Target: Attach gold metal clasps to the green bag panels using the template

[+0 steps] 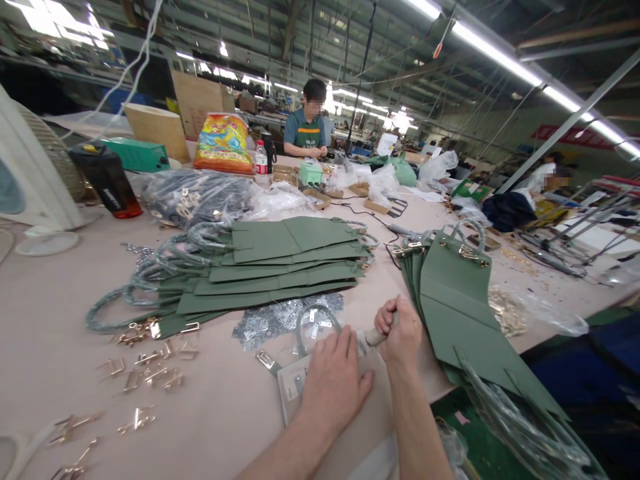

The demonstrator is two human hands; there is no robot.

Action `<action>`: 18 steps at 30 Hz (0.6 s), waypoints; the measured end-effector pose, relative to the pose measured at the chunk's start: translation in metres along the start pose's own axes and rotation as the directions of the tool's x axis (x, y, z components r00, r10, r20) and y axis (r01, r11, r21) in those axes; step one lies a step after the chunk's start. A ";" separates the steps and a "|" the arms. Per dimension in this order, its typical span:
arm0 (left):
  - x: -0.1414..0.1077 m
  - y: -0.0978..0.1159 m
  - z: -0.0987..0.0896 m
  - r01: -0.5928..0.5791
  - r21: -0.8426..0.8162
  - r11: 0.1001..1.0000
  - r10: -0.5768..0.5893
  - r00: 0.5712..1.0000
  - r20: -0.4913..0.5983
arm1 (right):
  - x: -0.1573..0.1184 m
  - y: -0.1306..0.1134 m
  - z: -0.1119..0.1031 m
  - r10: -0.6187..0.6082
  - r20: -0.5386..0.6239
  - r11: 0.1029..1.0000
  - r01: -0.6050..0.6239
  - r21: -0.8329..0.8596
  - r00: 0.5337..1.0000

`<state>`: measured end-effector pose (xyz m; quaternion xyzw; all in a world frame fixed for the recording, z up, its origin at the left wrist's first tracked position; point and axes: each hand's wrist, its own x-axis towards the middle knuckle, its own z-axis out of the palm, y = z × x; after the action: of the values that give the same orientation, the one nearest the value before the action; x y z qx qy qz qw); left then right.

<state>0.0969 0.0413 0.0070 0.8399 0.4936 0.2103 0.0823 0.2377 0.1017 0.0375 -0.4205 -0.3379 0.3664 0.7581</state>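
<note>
My left hand [336, 377] lies flat, fingers stretched, on a pale bag panel [290, 393] near the table's front. A wrapped loop handle [320, 313] and a gold-coloured buckle [267, 360] stick out from the panel's far edge. Just right of it, my right hand [400, 327] is closed around a pale, cylindrical tool [373, 337]; the tool's working end is hidden by my left fingers. Beyond my hands, small flat metal plates [270, 323] lie heaped. Further left rests a stack of green bag panels [280, 267] with wrapped handles.
More green panels [450, 293] hang over the table's right edge. Loose gold-coloured buckles [155, 373] are scattered at the left. A dark bottle [107, 180], a fan [30, 160] and plastic-bagged parts [200, 193] stand further back. Across the table a co-worker [306, 127] works.
</note>
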 end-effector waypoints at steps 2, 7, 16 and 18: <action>0.001 0.000 0.000 -0.012 0.008 1.000 0.012 1.000 0.001 | 0.006 0.005 0.008 0.071 0.066 0.995 -0.066 -0.075 0.995; 0.004 0.001 -0.003 -0.016 0.030 0.999 0.016 1.000 -0.002 | 0.008 0.019 0.020 0.154 0.140 0.966 -0.119 -0.228 0.978; 0.003 0.001 -0.003 -0.008 0.039 0.999 0.008 1.000 -0.015 | -0.014 0.016 0.016 0.035 0.149 0.949 0.014 -0.315 0.988; 0.003 0.000 -0.003 -0.008 0.036 0.999 0.008 1.000 -0.011 | -0.014 0.006 0.016 -0.002 0.145 0.978 0.032 -0.204 0.990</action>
<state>0.0971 0.0440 0.0102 0.8421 0.4943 0.2062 0.0635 0.2158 0.0984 0.0361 -0.4663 -0.4312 0.3525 0.6873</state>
